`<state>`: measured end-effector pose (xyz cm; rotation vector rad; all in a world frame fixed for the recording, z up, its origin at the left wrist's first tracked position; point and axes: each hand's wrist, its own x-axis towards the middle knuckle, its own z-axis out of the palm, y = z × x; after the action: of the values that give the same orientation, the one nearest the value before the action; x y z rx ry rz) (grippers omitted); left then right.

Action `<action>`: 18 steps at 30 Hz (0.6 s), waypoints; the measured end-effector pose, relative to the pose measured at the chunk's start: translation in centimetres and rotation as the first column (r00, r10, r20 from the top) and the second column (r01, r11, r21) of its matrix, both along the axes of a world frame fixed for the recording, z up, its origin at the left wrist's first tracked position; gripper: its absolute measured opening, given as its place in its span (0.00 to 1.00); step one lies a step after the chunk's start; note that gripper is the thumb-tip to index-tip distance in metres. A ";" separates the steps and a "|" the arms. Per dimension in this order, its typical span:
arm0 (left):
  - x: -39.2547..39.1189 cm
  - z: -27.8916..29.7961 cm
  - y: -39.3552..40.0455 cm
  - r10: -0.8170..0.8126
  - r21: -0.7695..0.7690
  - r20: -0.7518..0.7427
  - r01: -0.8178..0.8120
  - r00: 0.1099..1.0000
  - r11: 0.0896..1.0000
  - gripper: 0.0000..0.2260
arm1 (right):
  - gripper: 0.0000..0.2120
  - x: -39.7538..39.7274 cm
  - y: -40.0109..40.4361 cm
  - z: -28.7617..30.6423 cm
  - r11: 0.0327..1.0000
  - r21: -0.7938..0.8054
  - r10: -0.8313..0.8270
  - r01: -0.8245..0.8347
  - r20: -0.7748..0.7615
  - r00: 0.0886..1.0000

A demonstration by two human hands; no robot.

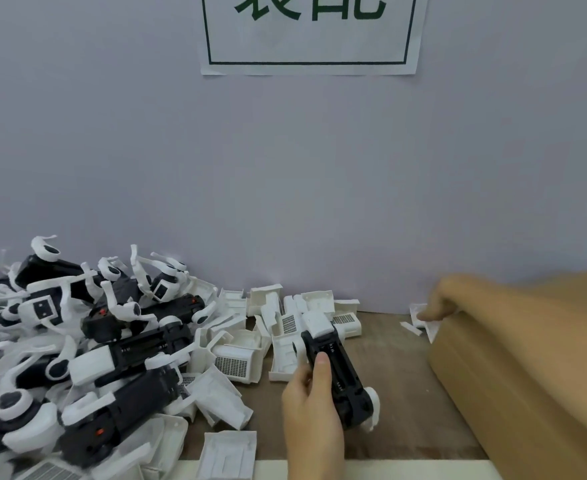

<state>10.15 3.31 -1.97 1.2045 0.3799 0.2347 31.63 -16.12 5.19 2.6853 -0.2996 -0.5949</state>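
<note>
Fingers (321, 363) of the left hand (311, 414) clamped the black toy body (340, 372) just left of the cardboard box (527, 368). Its white cap (316, 322) might slip off, if loose, into the heap of parts (112, 341) farther left. Long and glossy, the body carried white ends. Blurred at the box's far corner, the right hand (448, 299) met a small white piece (418, 311); whether it gripped, I could not tell.

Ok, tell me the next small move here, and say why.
Probably pinch the small white plastic piece with the right hand. Its blurred fingertips are already at that piece beside the brown cardboard box, while the left hand grips the black plastic body, seemingly waiting for a part.
</note>
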 end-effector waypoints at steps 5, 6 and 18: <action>0.1 0.4 0.1 -0.001 0.008 -0.019 0.001 1.000 1.000 0.11 | 0.41 -0.2 -0.6 1.1 0.999 -0.032 -0.016 0.011 -0.173 0.985; 0.2 0.4 0.1 0.001 0.007 -0.019 -0.001 1.000 1.000 0.11 | 0.41 -0.2 -0.5 1.0 0.999 -0.004 -0.039 0.039 -0.180 0.983; 0.4 0.0 -0.1 0.006 0.005 -0.040 -0.006 0.999 1.000 0.11 | 0.16 -0.9 6.8 2.6 0.812 0.583 0.126 -0.023 -0.137 0.983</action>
<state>10.55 3.25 -2.01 1.2149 0.4178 0.2169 30.70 -9.33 7.75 3.1718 0.0555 -1.0248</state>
